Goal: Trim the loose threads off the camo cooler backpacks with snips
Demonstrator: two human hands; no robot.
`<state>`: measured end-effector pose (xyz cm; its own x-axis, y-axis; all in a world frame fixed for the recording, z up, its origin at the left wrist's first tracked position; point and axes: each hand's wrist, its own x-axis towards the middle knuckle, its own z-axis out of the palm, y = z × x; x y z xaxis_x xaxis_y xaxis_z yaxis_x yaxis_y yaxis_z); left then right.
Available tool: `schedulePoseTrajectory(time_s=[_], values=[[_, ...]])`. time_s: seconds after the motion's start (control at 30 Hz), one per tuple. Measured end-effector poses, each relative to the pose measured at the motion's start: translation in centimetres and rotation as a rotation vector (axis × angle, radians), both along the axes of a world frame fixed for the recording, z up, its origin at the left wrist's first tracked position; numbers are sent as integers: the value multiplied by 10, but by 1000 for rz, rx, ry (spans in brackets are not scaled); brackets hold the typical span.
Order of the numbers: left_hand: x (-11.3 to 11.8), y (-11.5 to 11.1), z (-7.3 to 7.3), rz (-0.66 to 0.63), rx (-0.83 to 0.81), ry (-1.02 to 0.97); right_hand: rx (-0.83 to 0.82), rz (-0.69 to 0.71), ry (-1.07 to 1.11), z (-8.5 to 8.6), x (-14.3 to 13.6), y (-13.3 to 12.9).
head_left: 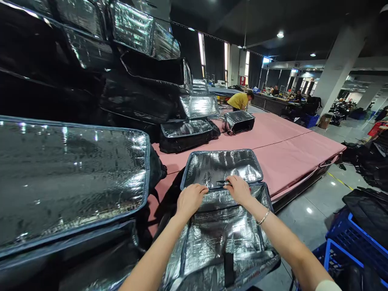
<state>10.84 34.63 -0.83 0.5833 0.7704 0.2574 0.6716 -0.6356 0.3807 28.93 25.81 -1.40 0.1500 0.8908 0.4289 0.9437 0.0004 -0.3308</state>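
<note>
In front of me an insulated bag (212, 238) lies open, its silver foil lining facing up. Its lid (222, 165), edged with blue-grey binding, is folded back on the far side. My left hand (190, 199) pinches the seam between lid and body at its left part. Thread snips (223, 183) with dark blades stick out of my right hand (239, 190), which is closed around them just above the same seam. The blades point left, towards my left hand. A black strap (229, 268) lies on the lining near me.
More foil-lined bags (72, 169) are piled high on the left. Others (189, 129) sit farther along the pink-covered table (291, 149). A person in a yellow top (238, 101) bends over beyond it. Blue crates (357, 230) with black bags stand on the floor at right.
</note>
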Motion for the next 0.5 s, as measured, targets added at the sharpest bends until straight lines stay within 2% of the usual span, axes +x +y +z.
schedulePoseTrajectory(time_s=[0.2, 0.5], values=[[5, 10, -2, 30, -19, 126, -12, 150, -151, -4, 7, 9], [2, 12, -7, 12, 21, 179, -20, 334, -287, -1, 8, 29]])
